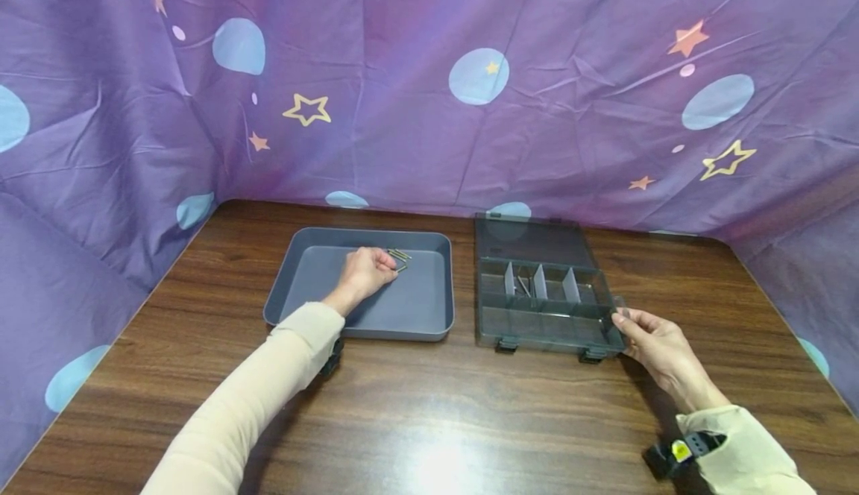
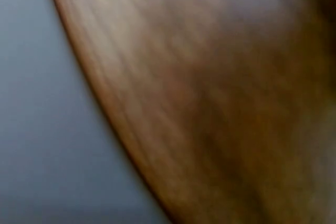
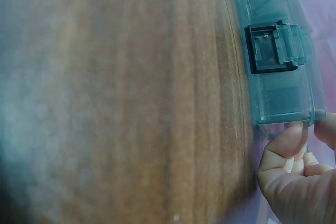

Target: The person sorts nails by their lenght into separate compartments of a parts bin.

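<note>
In the head view my left hand (image 1: 365,271) is inside the grey tray (image 1: 403,322), low over its floor. Its thumb and fingertips pinch one thin brass-coloured screw (image 1: 402,268). Several similar screws (image 1: 400,254) lie just beyond the fingertips. To the right stands a clear grey-green compartment box (image 1: 543,323) with its lid (image 1: 533,240) laid back. My right hand (image 1: 661,346) grips the box's right end between thumb and fingers. The right wrist view shows that thumb (image 3: 286,142) against the box's corner, close to a black-edged latch (image 3: 272,48).
Upright dividers (image 1: 540,282) split the box's back row, where some thin metal pieces (image 1: 523,283) lie in one compartment. Tray and box stand side by side on a brown wooden table (image 1: 403,391). A purple patterned cloth (image 1: 403,130) hangs behind. The left wrist view is blurred.
</note>
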The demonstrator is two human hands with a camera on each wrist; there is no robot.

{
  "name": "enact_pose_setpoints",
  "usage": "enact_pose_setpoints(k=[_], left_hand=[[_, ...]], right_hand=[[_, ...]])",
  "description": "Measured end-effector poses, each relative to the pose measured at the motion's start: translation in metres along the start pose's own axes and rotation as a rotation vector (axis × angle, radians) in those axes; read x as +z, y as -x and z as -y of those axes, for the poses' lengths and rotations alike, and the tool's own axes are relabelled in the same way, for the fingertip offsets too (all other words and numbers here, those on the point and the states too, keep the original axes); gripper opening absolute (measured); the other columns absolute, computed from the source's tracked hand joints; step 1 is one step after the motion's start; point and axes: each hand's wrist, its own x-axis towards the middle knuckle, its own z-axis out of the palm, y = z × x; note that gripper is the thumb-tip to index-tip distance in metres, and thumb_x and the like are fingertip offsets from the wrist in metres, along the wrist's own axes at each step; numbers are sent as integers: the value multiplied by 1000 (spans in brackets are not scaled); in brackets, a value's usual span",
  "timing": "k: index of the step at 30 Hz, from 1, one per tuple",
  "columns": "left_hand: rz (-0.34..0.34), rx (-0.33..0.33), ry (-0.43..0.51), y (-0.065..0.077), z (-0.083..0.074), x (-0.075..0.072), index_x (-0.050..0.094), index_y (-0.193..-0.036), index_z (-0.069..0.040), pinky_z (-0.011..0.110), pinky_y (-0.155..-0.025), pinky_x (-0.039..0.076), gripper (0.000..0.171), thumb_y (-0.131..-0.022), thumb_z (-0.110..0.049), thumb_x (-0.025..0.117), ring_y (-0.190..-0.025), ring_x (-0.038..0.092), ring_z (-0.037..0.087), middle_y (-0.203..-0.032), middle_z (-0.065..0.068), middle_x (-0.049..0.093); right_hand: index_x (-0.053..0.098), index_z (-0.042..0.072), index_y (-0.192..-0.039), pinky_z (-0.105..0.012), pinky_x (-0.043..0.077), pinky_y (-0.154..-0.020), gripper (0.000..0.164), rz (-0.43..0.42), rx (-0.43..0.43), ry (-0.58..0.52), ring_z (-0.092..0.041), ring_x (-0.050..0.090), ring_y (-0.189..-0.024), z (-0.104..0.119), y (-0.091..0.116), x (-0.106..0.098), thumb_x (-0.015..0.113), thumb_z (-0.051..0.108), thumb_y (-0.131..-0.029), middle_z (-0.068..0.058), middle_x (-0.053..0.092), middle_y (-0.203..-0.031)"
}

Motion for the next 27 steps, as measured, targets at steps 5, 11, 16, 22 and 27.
enact_pose_setpoints(k=[5, 11, 16, 22, 27], left_hand=[[-11, 8, -54, 0, 0, 1, 72, -85, -10, 36, -85, 47, 10, -77, -14, 74, -83, 67, 20, -86, 5, 74], [-14, 28, -111, 0, -2, 0, 74, -84, -11, 37, -87, 47, 8, -77, -15, 74, -88, 66, 22, -84, 4, 74], [-11, 62, -151, -1, -2, 0, 75, -81, -11, 38, -89, 47, 7, -76, -14, 71, -93, 65, 26, -85, 4, 73], [-9, 102, -191, -2, -4, 0, 75, -80, -10, 38, -88, 48, 8, -75, -10, 69, -94, 66, 27, -88, 6, 74], [-7, 107, -224, -1, -6, 2, 75, -81, -9, 38, -86, 49, 9, -77, -9, 67, -94, 66, 27, -90, 7, 73]], right_hand=[[65, 23, -79, -18, 48, -59, 21, -2, -1, 8, 2, 57, -65, 0, 0, 0, 56, 11, -94, 15, 63, -76], [65, 23, -79, -18, 47, -59, 20, 1, 4, 10, 2, 56, -65, 0, 0, 0, 57, 12, -94, 15, 63, -75], [65, 23, -79, -18, 47, -59, 20, 4, 1, 2, 2, 56, -64, -1, -1, 0, 57, 12, -94, 15, 63, -74], [65, 23, -80, -18, 47, -59, 19, 9, 1, 5, 2, 57, -65, 0, -1, 0, 57, 12, -94, 15, 63, -75], [65, 23, -80, -17, 48, -59, 19, 12, -7, -11, 2, 57, -65, 0, 0, -1, 57, 11, -94, 14, 63, -75]])
